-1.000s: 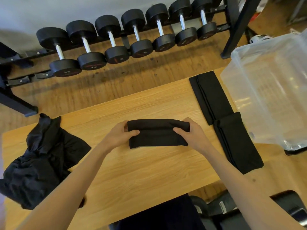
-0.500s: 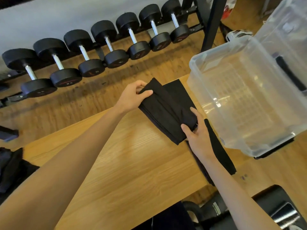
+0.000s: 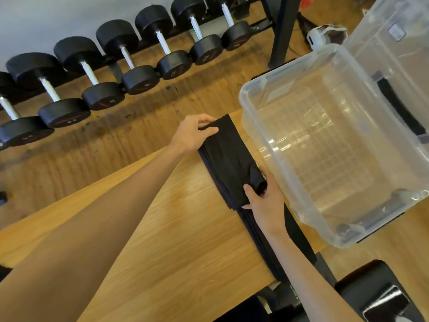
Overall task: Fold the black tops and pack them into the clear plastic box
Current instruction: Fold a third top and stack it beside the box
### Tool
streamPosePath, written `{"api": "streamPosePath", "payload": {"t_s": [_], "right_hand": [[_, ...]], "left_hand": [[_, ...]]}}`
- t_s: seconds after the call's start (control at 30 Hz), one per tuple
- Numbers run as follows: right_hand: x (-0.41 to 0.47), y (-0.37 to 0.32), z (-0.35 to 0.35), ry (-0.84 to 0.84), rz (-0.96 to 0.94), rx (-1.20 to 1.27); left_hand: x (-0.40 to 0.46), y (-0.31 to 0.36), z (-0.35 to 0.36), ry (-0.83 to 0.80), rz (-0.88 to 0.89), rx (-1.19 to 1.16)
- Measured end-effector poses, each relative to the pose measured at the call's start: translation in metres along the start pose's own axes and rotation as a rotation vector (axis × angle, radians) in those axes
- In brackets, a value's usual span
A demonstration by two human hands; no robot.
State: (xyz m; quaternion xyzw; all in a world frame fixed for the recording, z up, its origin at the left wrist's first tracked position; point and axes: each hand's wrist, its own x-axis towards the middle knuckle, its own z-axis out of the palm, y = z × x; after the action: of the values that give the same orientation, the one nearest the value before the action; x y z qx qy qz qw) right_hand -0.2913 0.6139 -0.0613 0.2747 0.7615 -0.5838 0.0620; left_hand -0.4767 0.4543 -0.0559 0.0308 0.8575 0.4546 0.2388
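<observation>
A folded black top (image 3: 228,159) lies at the right side of the wooden table (image 3: 176,247), on top of another folded black top beside the clear plastic box (image 3: 329,140). My left hand (image 3: 195,132) pinches its far end between thumb and fingers. My right hand (image 3: 264,198) grips its near end, thumb on top. A further folded black top (image 3: 294,231) runs from under my right wrist toward the table's near edge. The box stands empty, its lid (image 3: 394,36) tipped up behind it.
A rack of black dumbbells (image 3: 130,63) lines the floor beyond the table. A black rack post (image 3: 282,31) rises behind the box. A black padded bench (image 3: 371,291) sits below the table's near right corner.
Both hands carried the folded top from the table's middle to the right and set it down over the folded top by the box. The view swung right; the pile of unfolded tops left the frame.
</observation>
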Motion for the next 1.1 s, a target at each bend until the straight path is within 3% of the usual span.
{"api": "streamPosePath", "payload": {"t_s": [0.3, 0.47, 0.53, 0.67, 0.77, 0.97, 1.1], "right_hand": [[0.006, -0.002, -0.001, -0.02, -0.007, -0.113], [-0.008, -0.011, -0.004, 0.137, -0.347, -0.808], [-0.014, -0.01, -0.001, 0.203, -0.477, -0.904], [-0.014, -0.001, 0.014, 0.104, -0.668, -0.985], [-0.008, 0.007, 0.024, -0.019, -0.626, -1.044], [0.0, 0.026, 0.024, -0.077, -0.523, -1.101], [0.0, 0.025, 0.028, -0.074, -0.521, -1.138]], "left_hand": [[0.004, -0.015, 0.01, 0.133, 0.037, 0.147], [-0.016, -0.008, 0.019, 0.319, 0.125, 0.176], [-0.034, -0.008, 0.024, 0.366, 0.211, 0.221], [-0.066, -0.017, 0.041, 0.145, 0.361, 0.451], [-0.068, -0.03, 0.054, 0.074, 0.297, 0.697], [-0.058, -0.039, 0.054, 0.017, 0.26, 0.834], [-0.06, -0.033, 0.049, -0.029, 0.232, 0.806]]}}
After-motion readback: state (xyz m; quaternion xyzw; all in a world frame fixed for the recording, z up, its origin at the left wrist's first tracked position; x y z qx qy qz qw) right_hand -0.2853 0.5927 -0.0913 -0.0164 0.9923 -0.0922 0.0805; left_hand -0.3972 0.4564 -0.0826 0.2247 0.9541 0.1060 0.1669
